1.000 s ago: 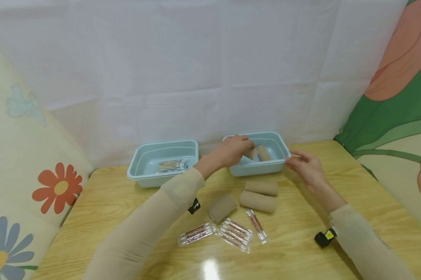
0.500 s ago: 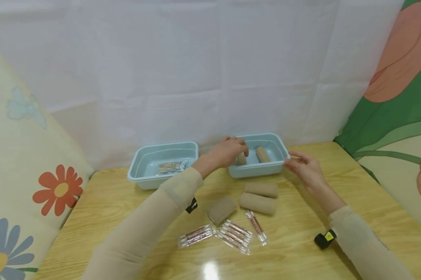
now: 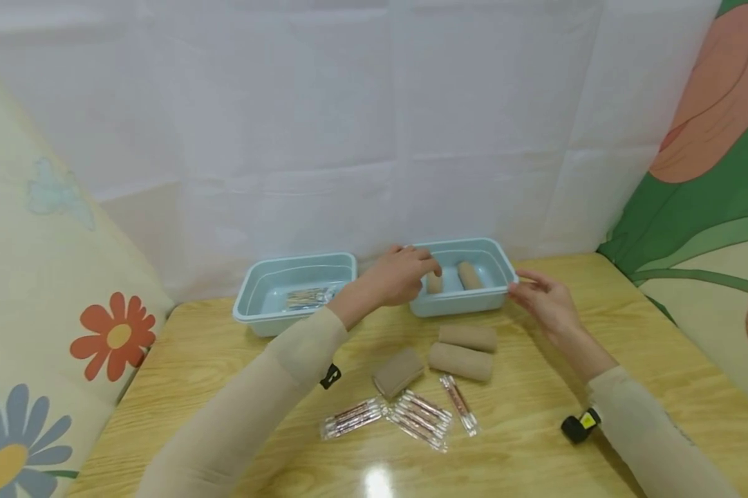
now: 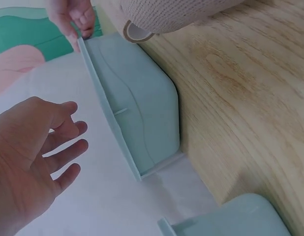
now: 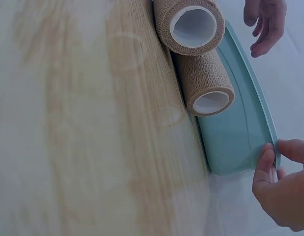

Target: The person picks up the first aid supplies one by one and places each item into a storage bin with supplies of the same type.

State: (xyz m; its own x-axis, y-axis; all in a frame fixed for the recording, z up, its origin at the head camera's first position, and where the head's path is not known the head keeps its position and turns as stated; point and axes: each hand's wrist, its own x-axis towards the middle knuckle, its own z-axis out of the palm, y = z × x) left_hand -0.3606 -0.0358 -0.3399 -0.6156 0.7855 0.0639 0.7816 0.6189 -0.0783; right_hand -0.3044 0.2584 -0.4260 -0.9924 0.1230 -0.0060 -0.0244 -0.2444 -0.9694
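Above the left end of the right-hand blue plastic basin (image 3: 457,303), my left hand (image 3: 404,275) hovers with loosely bent fingers and holds nothing. In the left wrist view, its fingers (image 4: 68,155) are apart from the rim. Two tan bandage rolls, a left one (image 3: 434,283) and a right one (image 3: 470,276), lie inside that basin. My right hand (image 3: 545,304) pinches the basin's right rim between thumb and fingers, as the right wrist view (image 5: 285,184) confirms. Just in front, two more textured bandage rolls (image 3: 461,362) with white cores lie side by side.
Another blue basin (image 3: 268,325) at the left holds a clear packet of swabs (image 3: 308,298). A flatter tan bandage roll (image 3: 399,372) and several sealed reddish swab packets (image 3: 419,418) lie on the wooden table (image 3: 505,449). A white cloth (image 3: 287,138) hangs behind.
My left hand has let go of the bandage roll, leaving it in the right-hand basin, and has drawn back slightly to the left. My right hand stays on the rim.
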